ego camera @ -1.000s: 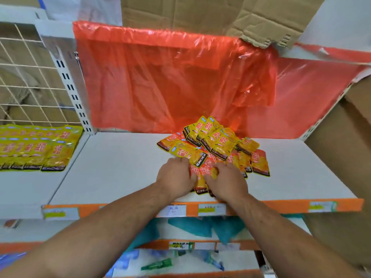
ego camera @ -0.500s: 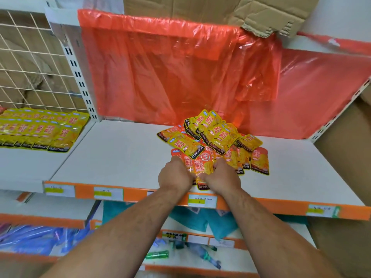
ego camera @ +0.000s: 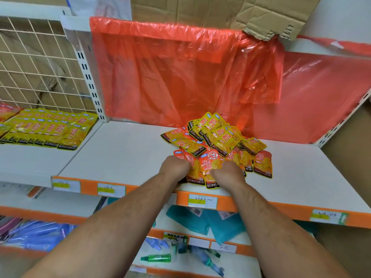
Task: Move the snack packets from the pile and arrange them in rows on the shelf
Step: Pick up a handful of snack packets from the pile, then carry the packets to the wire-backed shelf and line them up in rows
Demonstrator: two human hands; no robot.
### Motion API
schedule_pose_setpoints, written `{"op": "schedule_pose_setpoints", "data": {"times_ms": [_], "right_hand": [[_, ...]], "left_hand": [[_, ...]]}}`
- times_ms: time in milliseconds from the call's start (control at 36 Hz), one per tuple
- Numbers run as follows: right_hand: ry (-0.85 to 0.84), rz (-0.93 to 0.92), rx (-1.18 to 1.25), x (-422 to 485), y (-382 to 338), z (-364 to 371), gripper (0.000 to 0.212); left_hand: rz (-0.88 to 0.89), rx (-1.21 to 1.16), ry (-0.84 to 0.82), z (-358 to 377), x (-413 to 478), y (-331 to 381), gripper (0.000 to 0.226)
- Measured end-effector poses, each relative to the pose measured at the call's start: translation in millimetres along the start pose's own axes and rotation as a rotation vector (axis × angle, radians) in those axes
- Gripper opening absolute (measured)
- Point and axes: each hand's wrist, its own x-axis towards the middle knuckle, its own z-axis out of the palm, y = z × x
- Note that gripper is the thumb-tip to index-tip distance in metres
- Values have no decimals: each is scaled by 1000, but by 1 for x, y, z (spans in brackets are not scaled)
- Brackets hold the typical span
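A pile of yellow and orange snack packets [ego camera: 218, 135] lies on the white shelf [ego camera: 124, 157], right of its middle and against a red plastic sheet. My left hand [ego camera: 175, 167] and my right hand [ego camera: 228, 172] are at the pile's front edge. Both have their fingers curled into the orange packets [ego camera: 208, 167] nearest the shelf's front lip. Several of those front packets stand between the two hands, with their black bottom bands at the lip. The fingertips are hidden under the packets.
Rows of yellow packets [ego camera: 48, 131] lie on the neighbouring shelf to the left, in front of a wire grid. The red plastic sheet [ego camera: 180, 77] hangs behind the pile. Cardboard [ego camera: 230, 11] sits above. Lower shelves hold teal bags [ego camera: 200, 219] and small bottles.
Both hands have gathered the front orange packets and drawn them toward the shelf's front lip. The camera has swung left, showing more of the left shelf.
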Motion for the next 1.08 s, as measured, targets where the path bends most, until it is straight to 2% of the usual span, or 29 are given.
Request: {"op": "schedule_pose_setpoints", "data": {"times_ms": [194, 333, 472, 583, 722, 944, 1028, 1083], "right_hand": [[1, 210, 516, 3, 8, -20, 35], [-13, 239, 680, -7, 8, -21, 30], [-66, 129, 662, -14, -4, -11, 26], [-132, 30, 621, -19, -26, 0, 17], [-194, -85, 622, -28, -55, 22, 47], [-314, -207, 533, -40, -114, 68, 22], [-369, -256, 501, -44, -142, 92, 34], [-396, -287, 484, -49, -161, 106, 33]], "left_hand": [[-86, -51, -165, -21, -23, 16, 22], [-98, -91, -193, -26, -33, 14, 21], [-41, -143, -120, -39, -38, 8, 23], [13, -152, -48, -61, -39, 0, 10], [54, -165, 11, -97, -39, -16, 20], [50, -239, 134, -171, -40, -52, 20], [42, -284, 168, -202, -41, -68, 14], [41, -272, 193, -224, -41, -78, 20]]}}
